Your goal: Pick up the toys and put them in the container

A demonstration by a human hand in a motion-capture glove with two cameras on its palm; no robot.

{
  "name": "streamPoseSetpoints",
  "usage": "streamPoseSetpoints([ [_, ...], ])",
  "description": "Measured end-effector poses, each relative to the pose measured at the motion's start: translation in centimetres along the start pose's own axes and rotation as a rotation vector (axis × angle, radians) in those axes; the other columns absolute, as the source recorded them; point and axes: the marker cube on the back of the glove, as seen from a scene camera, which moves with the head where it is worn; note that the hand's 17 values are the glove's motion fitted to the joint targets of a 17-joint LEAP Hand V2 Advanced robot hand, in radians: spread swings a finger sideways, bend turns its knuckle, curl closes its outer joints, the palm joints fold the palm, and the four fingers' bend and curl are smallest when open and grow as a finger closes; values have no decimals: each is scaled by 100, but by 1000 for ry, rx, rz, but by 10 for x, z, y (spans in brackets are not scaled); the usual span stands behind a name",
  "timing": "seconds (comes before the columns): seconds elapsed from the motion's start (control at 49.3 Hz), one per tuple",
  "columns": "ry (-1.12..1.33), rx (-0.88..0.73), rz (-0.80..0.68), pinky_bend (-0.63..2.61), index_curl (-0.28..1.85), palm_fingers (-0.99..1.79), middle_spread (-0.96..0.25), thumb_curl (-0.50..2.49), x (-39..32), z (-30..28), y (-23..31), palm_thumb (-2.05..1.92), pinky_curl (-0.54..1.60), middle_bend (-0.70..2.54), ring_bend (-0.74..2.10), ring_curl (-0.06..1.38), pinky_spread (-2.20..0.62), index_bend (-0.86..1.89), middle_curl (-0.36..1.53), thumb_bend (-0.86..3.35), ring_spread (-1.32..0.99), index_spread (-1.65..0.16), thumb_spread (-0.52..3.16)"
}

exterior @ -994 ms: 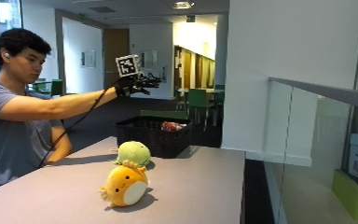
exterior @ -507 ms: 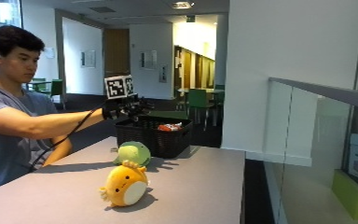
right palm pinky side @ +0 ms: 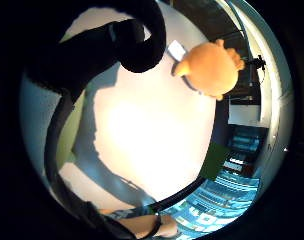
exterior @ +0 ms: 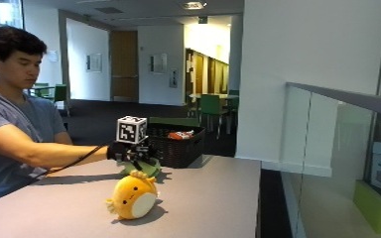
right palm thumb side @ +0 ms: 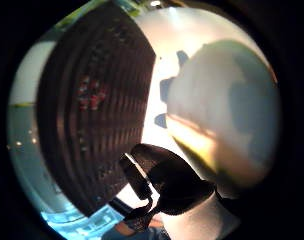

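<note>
From the outside view, going left to right: a person sits at the table (exterior: 230, 198) with the right arm stretched across it, and the gloved right hand (exterior: 132, 152) is low over a green plush toy (exterior: 147, 168), which lies directly under the fingers. Whether the fingers already grasp the toy cannot be told from here; in the thumb-side palm view the pale green body (right palm thumb side: 227, 120) fills much of the picture close to the palm, and a gloved fingertip (right palm thumb side: 164, 170) curls beside it, seemingly not closed round anything.

Nearer the camera than the fingers, just in front of the green toy, a yellow plush toy (exterior: 134, 197) with a white belly lies on the table top. It shows as an orange shape (right palm pinky side: 209, 67) in the little-finger-side palm view, apart from the curled black fingers (right palm pinky side: 137, 45), with a small white tag beside it; no writing on the tag can be read.

Beyond the fingers and slightly to the right stands the black mesh container (exterior: 177, 145) with something red and white inside it. Its dark grid wall (right palm thumb side: 97, 105) sits just beside the green toy.
</note>
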Motion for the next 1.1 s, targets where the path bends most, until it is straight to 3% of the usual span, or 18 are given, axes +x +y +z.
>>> streamPoseSetpoints([
  [0.101, 1, -50, -17, 124, 21, -20, 1, 18, -4, 26, 5, -8, 34, 14, 34, 33, 5, 9, 24, -6, 3, -29, 102],
  [0.243, -6, 3, -10, 130, 19, -18, 1, 20, -4, 33, 9, -3, 35, 13, 32, 33, 3, 8, 24, -4, 3, -29, 104],
  [0.365, -24, 100, 37, 130, 15, 14, -1, 24, -3, 26, 7, 11, 34, 17, 75, 41, -12, 4, 23, 5, -6, -31, 119],
  [0.406, -42, 136, 50, 134, 13, 40, -4, 27, -3, 24, 6, 21, 34, 22, 88, 44, -19, 6, 24, 11, -14, -32, 127],
  [0.426, -51, 151, 54, 134, 14, 67, -9, 30, -2, 23, 5, 33, 33, 30, 93, 45, -25, 14, 27, 19, -20, -32, 131],
  [0.568, -116, 151, 55, 129, 17, 77, -22, 39, 10, 8, 0, 53, 35, 36, 104, 51, -36, 15, 32, 27, -33, -34, 127],
  [0.831, -120, 222, 65, 121, 21, 82, -38, 54, 30, -111, -13, 69, 38, 39, 102, 52, -41, 19, 39, 29, -44, -37, 109],
  [1.095, -204, 356, -4, 116, 24, 85, -45, 65, -61, -232, -5, 70, 38, 37, 98, 52, -42, 18, 44, 25, -48, -38, 96],
])
